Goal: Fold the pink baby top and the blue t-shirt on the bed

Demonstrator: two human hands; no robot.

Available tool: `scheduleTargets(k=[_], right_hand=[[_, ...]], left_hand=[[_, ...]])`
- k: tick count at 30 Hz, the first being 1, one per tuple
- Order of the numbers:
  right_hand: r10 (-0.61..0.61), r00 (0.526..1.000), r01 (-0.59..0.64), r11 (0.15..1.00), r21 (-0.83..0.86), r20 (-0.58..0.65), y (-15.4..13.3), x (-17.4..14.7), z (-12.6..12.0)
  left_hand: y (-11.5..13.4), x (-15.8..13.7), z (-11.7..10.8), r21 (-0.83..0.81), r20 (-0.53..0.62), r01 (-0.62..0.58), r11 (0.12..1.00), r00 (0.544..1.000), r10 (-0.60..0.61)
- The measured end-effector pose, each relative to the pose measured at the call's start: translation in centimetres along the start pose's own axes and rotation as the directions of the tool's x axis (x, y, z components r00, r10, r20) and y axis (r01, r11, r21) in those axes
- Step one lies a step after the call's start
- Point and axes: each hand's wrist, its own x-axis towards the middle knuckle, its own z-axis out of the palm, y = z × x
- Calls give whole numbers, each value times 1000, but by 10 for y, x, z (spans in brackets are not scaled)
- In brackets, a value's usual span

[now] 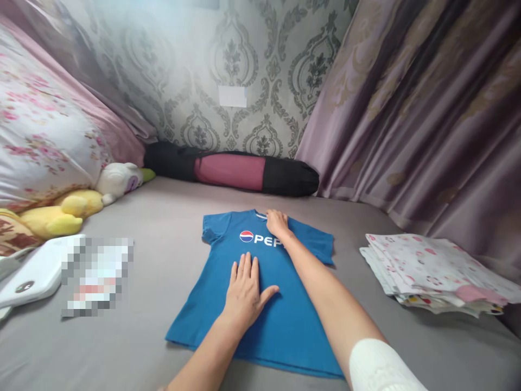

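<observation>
A blue T-shirt [280,320] lies spread out on the grey bed sheet, its collar pointing away from me and its hem toward me. Across its chest run a round red, white and blue logo and white letters, some of them covered by my right arm. My left hand [245,296] rests flat on the middle of the shirt, fingers straight and thumb stretched to the side. Up at the collar, my right hand [277,222] has its fingers bent and closed on the neckline fabric; the fingertips are partly hidden.
Right of the shirt lies a stack of folded patterned cloths [431,266]. On the left are a white boxy device [40,269], a blurred packet [97,277], plush toys [61,212] and a floral pillow [49,125]. A black and maroon roll bag [230,172] lies along the wall.
</observation>
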Motion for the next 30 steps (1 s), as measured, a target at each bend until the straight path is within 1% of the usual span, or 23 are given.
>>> scheduleTargets(k=[2, 5, 9, 11, 13, 15, 21, 24, 27, 30], right_hand=[[24, 1000, -24, 1000, -7, 13, 5, 14, -4], [30, 997, -29, 999, -18, 66, 10, 30, -7], [27, 990, -24, 999, -28, 137, 15, 42, -9], [20, 989, -16, 999, -30, 150, 16, 44, -10], [12, 991, -7, 999, -35, 132, 17, 44, -9], [12, 996, -9, 999, -43, 84, 17, 40, -6], [66, 996, -69, 996, -62, -55, 9, 29, 9], [84, 993, -89, 995, -53, -79, 5, 24, 10], [88, 993, -92, 995, -46, -77, 1, 13, 6], [76, 992, -79, 996, -31, -102, -5, -5, 4]], left_hand=[[2, -1, 1, 3, -1, -1, 1000, 1000, 1], [3, -2, 0, 11, 3, 11, 1000, 1000, -11], [4, -2, 0, 19, -18, 54, 998, 998, -53], [5, -2, 1, 23, -24, 78, 997, 997, -77], [5, -2, 2, 30, -22, 87, 996, 996, -86], [6, -2, 2, 37, -18, 83, 996, 996, -83], [6, -2, 0, 27, -6, 85, 996, 996, -84], [6, -1, -2, 34, 20, 81, 996, 996, -82], [4, 1, -6, 35, 40, 78, 996, 996, -79], [-4, 4, -11, 57, 14, 135, 989, 991, -136]])
